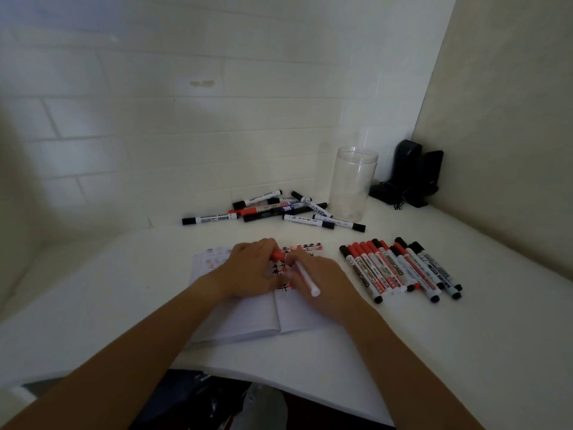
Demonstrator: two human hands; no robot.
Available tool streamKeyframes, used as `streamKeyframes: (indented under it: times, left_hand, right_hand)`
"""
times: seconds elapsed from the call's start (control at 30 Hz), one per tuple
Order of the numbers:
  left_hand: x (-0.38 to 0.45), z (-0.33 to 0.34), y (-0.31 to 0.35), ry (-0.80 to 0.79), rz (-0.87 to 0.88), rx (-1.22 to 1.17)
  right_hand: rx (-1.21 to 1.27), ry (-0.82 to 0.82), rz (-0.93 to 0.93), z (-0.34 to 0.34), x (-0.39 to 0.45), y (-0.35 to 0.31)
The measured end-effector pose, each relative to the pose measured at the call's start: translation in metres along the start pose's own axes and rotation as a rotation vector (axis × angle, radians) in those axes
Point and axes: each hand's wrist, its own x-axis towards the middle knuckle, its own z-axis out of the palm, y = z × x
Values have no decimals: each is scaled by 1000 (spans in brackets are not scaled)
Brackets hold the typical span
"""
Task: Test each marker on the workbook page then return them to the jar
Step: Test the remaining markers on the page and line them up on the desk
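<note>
Over the open workbook [245, 321], at mid-table: left hand [248, 268] curled round a red cap [278, 256], right hand [319, 283] clamped on the white barrel of the marker [307, 279]. Cap touching the barrel's far end or just off it; hard to tell which. Long axis running from the cap at upper left down to the butt at lower right, across the right hand. Behind, a loose heap of markers [279, 209] near the wall. Farther right, a clear jar [352, 184], upright, apparently holding nothing. Nearer, at right, a row of markers [400, 268] laid side by side, nearest the right hand. Probably recapping or uncapping.
</note>
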Motion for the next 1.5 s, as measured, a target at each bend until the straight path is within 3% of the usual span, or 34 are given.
streamKeyframes:
  times: [0.1, 0.27, 0.4, 0.53, 0.7, 0.9, 1.0, 1.17, 1.5]
  left_hand:
    - [4, 1, -2, 24, -52, -24]
    - [4, 12, -9, 243, -123, -86]
    - [4, 11, -5, 260, -116, -131]
    - [4, 17, -2, 255, -150, -129]
    - [0, 25, -3, 274, -180, -190]
    - [17, 9, -1, 135, -272, -156]
    - [18, 16, -3, 209, -344, -71]
    - [10, 30, -5, 295, -308, -126]
    - [8, 19, -15, 240, -269, -205]
  right_hand:
    - [-39, -20, 8, 6, -3, 1]
    - [-58, -27, 35, 7, 3, 6]
    - [-85, -17, 134, 2, 19, 10]
    - [-58, 91, 193, 2, 23, 14]
    - [268, 334, 91, -6, 11, -3]
    - [561, 241, 261, -10, 3, -16]
    - [579, 217, 287, -8, 4, -15]
    - [580, 288, 333, -3, 7, -13]
    - [667, 217, 461, -2, 3, -14]
